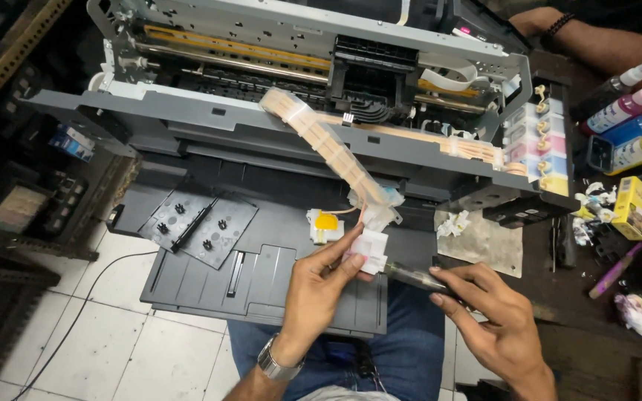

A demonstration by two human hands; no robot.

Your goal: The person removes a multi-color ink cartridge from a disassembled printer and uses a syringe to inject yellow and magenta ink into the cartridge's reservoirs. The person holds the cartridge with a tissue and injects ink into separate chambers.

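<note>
Holding ink damper point(369, 251), syringe point(414, 277)

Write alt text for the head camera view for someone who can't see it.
Seen from above, a person's left hand pinches a small white ink damper at the end of a flat ink tube ribbon, while the right hand holds a clear syringe against it. The ribbon comes from an opened grey printer; coloured ink bottles stand to the right.

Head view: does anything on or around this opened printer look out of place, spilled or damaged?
Yes. The printer has its cover off, and its tube bundle hangs out over the front. Crumpled tissues lie beside it. The left hand pinches a white damper; the right hand holds a syringe.
</note>
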